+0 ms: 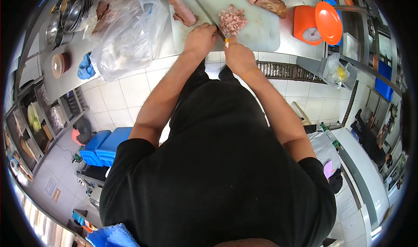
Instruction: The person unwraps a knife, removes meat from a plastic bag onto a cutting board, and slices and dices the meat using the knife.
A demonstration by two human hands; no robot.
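On a white cutting board (264,33) lies a pile of diced pink meat (233,20). My right hand (239,57) is closed round the yellow and white handle of a long knife (204,10), whose blade points up and left across the board. Beside the handle, at the board's near edge, my left hand (201,39) has its fingers bent together close to the blade; what they hold, if anything, is hidden. A long piece of meat (183,10) rests left of the blade. Larger browned meat (270,3) lies at the board's upper right.
Left of the board are clear plastic bags (128,42), a blue cloth (85,67), a round tub (60,65) and stacked metal bowls (77,14). An orange scale (307,26) stands at the right. Another person (370,138) is far right.
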